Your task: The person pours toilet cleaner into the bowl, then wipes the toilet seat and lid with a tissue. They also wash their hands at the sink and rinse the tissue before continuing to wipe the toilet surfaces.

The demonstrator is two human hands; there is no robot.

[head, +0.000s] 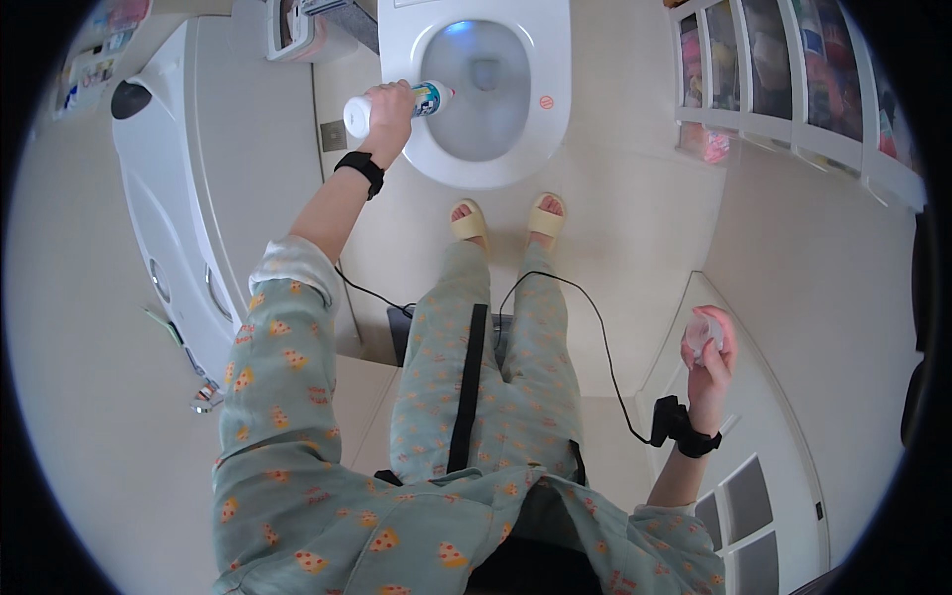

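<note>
My left hand [392,111] grips a white plastic bottle [426,99] with a blue and green label. The bottle lies almost level, its base to the left and its reddish nozzle tip over the inner rim of the toilet bowl [476,172]. Whether any liquid leaves the nozzle cannot be made out. Off to the right, away from the toilet, my right hand [712,349] holds a small translucent plastic cap or cup [701,332] between thumb and fingers. Water and a bluish light show inside the white bowl.
A white washing machine [249,134] stands left of the toilet, near a floor drain [333,136]. White shelving [770,119] with filled bins rises at the right. A black cable [595,312] runs from my right wrist across my legs. A glass-panelled door [744,491] is at lower right.
</note>
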